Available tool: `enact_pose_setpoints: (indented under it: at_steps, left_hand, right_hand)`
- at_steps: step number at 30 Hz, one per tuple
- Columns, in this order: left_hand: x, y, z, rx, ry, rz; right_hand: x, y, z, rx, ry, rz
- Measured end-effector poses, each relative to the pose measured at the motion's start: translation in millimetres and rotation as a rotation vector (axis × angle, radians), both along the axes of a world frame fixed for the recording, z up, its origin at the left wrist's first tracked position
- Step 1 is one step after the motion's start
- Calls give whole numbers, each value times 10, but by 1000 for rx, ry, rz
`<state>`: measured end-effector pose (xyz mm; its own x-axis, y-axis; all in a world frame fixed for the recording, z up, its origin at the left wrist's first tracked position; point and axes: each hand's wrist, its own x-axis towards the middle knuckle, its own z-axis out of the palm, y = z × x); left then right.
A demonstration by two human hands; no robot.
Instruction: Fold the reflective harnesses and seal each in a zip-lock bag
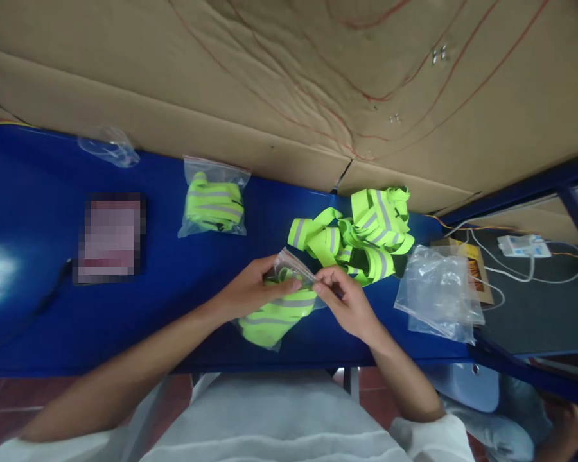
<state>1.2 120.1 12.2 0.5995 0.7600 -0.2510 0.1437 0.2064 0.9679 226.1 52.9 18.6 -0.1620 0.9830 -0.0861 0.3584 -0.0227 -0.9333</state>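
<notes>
A clear zip bag [277, 317] with a folded yellow-green reflective strap inside lies tilted near the front edge of the blue table. My left hand [257, 289] grips its upper left side, thumb across the plastic. The fingers of my right hand [341, 295] pinch the bag's top edge at its right end. Just behind my hands is a loose heap of yellow-green straps [378, 224] with grey stripes. Farther left, a second bag [214, 204] with a folded strap lies flat by the cardboard wall.
Several clear bags [438, 292] lie at the right, partly over a brown packet [479, 276]. White cables and a power strip [525, 246] are beyond. Crumpled plastic [110, 147] and a blurred-out rectangular object [110, 237] are at the left. Another person's legs [496, 423] show at lower right.
</notes>
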Motion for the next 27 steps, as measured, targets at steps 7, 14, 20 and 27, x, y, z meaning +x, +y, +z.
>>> enact_pose_setpoints:
  at_steps: [7, 14, 20, 27]
  left_hand:
    - [-15, -16, -55, 21, -33, 28]
    - [0, 1, -84, 58, -69, -31]
    - [6, 0, -64, 110, -87, -33]
    - [-59, 36, -100, 139, -46, 155]
  right_hand:
    - [-40, 171, 88, 28, 47, -10]
    - [-126, 123, -57, -103, 168, 26]
    - [-101, 127, -24, -122, 234, 2]
    - [-94, 126, -70, -98, 237, 29]
